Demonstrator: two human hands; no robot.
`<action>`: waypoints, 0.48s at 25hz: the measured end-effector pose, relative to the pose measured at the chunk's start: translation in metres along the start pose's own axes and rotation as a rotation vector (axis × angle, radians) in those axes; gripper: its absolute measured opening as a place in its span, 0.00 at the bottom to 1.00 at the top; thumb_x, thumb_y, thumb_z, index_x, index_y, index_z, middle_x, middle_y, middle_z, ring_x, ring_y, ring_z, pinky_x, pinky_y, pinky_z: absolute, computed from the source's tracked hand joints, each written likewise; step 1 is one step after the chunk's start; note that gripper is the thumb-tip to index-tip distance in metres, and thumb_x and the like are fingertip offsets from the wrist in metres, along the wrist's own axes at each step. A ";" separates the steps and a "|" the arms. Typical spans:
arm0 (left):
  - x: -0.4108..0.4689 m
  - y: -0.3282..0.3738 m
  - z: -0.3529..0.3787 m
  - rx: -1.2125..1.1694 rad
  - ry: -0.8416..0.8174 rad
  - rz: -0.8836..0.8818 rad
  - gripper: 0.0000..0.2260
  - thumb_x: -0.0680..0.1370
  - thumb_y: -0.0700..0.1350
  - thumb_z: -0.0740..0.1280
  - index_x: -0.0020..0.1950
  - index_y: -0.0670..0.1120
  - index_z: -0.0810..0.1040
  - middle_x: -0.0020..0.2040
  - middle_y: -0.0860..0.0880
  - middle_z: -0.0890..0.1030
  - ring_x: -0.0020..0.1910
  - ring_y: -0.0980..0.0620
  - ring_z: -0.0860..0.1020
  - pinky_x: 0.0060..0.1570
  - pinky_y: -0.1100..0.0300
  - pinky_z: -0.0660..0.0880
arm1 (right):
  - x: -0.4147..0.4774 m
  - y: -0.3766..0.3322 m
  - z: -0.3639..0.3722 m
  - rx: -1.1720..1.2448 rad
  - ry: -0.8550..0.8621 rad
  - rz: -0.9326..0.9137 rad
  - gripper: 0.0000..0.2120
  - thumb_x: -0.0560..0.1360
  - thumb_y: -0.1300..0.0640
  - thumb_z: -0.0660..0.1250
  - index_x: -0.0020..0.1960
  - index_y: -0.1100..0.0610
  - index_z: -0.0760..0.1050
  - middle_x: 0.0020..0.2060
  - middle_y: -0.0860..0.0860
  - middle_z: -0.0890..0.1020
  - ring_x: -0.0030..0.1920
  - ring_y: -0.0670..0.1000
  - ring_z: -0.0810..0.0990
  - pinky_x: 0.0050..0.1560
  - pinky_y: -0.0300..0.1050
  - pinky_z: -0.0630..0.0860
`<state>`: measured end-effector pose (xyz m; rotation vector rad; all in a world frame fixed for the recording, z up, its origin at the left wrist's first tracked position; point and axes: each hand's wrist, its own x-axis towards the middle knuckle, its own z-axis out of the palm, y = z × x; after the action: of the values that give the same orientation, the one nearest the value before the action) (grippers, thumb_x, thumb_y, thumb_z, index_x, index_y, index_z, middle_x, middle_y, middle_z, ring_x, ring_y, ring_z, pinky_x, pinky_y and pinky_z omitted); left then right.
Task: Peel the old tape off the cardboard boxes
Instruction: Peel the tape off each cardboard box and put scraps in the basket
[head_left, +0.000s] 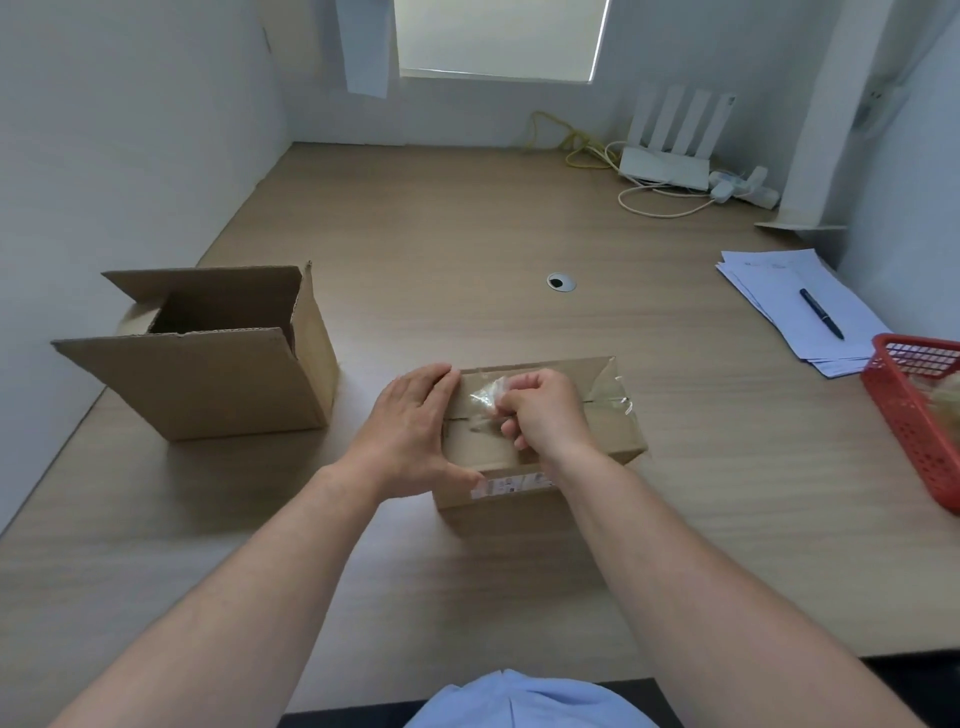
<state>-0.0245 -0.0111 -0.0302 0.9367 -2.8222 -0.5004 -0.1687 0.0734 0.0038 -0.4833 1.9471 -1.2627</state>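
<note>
Cardboard is sitting shut in the middle of the wooden desk (467, 260): a small box (621, 439), close in front of the person. The left hand (415, 421) is lying flat against the box's left end, fingers straight and together over the top edge, thumb resting on the near side, steadying it without gripping. The right hand (545, 415) is hovering over the top seam with fingers curled, pinching a crumpled, lifted piece of clear tape (488, 402); more tape is clinging to the far right end. An open box (208, 384) is standing well apart to the left.
</note>
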 end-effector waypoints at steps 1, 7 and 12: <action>0.001 0.001 0.002 -0.040 0.021 -0.038 0.56 0.61 0.69 0.72 0.79 0.48 0.49 0.76 0.52 0.53 0.74 0.53 0.49 0.73 0.58 0.46 | 0.003 0.002 -0.006 0.038 0.070 -0.010 0.07 0.72 0.67 0.64 0.42 0.56 0.72 0.32 0.52 0.80 0.22 0.44 0.73 0.21 0.38 0.66; 0.008 0.004 0.008 -0.068 0.015 -0.109 0.57 0.56 0.73 0.66 0.78 0.46 0.52 0.74 0.52 0.56 0.72 0.52 0.51 0.73 0.56 0.51 | 0.016 0.007 -0.016 -0.387 0.183 -0.182 0.08 0.71 0.63 0.64 0.39 0.52 0.76 0.43 0.52 0.83 0.45 0.54 0.80 0.46 0.49 0.77; 0.008 0.003 0.009 -0.050 0.011 -0.105 0.55 0.61 0.71 0.71 0.78 0.46 0.51 0.75 0.52 0.54 0.72 0.53 0.50 0.73 0.55 0.50 | 0.010 0.018 0.009 -0.663 0.252 -0.427 0.07 0.74 0.60 0.65 0.45 0.53 0.81 0.47 0.47 0.67 0.56 0.51 0.70 0.44 0.40 0.65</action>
<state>-0.0346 -0.0109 -0.0376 1.0781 -2.7480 -0.5734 -0.1673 0.0693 -0.0184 -1.1656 2.5676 -0.9169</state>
